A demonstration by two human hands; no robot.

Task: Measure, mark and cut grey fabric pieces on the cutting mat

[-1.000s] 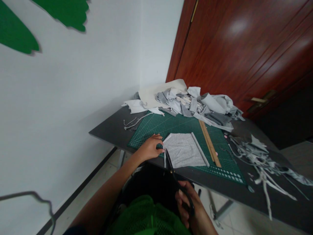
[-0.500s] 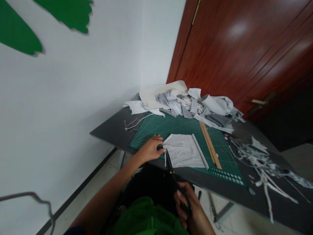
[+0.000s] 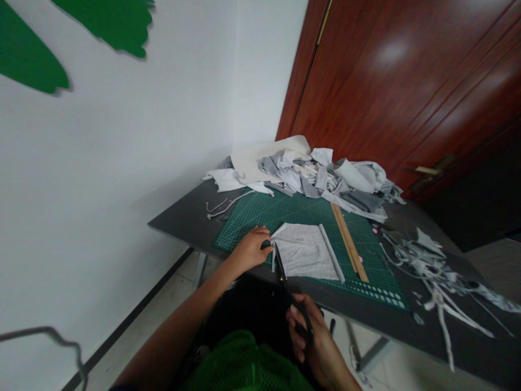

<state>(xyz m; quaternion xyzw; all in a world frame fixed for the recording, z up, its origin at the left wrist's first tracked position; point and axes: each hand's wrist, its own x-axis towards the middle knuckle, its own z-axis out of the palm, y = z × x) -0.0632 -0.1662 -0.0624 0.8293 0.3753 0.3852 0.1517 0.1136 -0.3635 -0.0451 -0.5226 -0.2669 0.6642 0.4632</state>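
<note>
Right hand (image 3: 311, 331) grips black scissors (image 3: 287, 279), blades at the left edge of the grey fabric (image 3: 303, 251) on the green mat (image 3: 309, 214). Left hand (image 3: 250, 248) pins that edge, fingertips beside the blades: nick risk; loose fabric may skew the cut.

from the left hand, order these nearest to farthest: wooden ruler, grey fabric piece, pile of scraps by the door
1. grey fabric piece: right beside the left hand, fingers at its edge.
2. wooden ruler: on the green mat, past the fabric's far side.
3. pile of scraps: at the table's back, by the door.
</note>
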